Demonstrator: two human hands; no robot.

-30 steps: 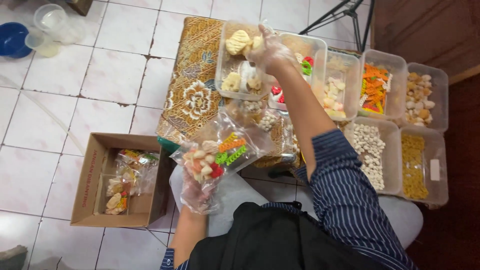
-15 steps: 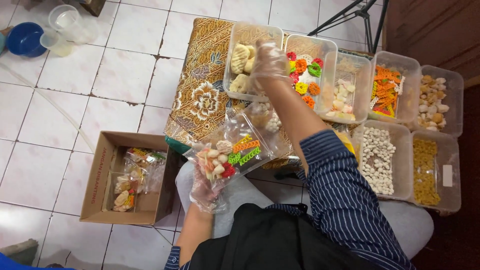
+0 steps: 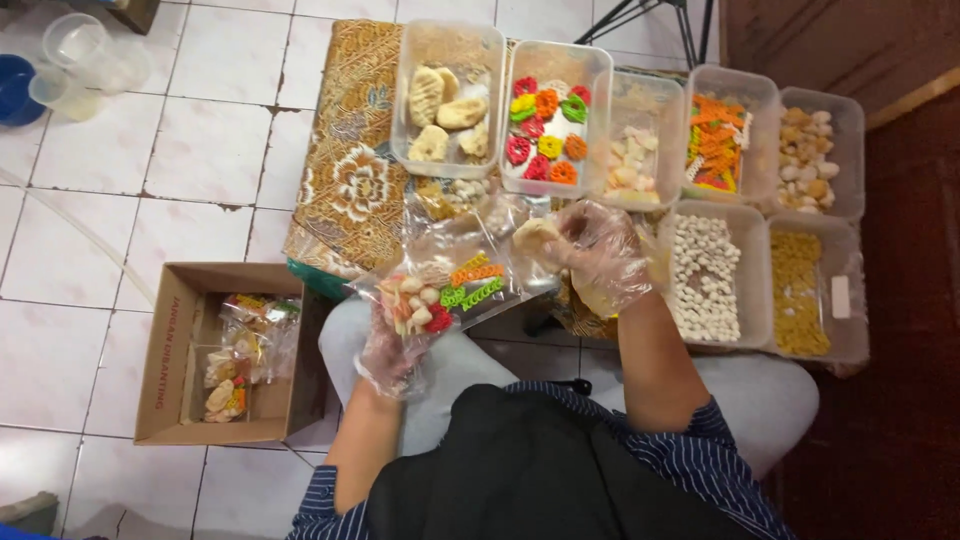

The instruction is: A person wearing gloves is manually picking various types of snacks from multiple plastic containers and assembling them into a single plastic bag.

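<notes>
Left hand (image 3: 392, 345) gripping clear plastic bag of mixed coloured crackers (image 3: 450, 290) mouth-up for filling; right hand (image 3: 600, 255) closed on pale ridged cracker (image 3: 533, 237) just right of opening. Far: clear plastic tubs (image 3: 450, 95) on desk.

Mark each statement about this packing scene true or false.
1. The left hand holds a clear bag of mixed crackers. True.
2. The right hand is empty. False: it holds a pale cracker near the bag's mouth.
3. The cardboard box on the floor holds filled bags. True.
4. Both hands are bare. False: both wear clear plastic gloves.
5. The flower-shaped crackers are all white. False: red, orange, yellow and green.
</notes>
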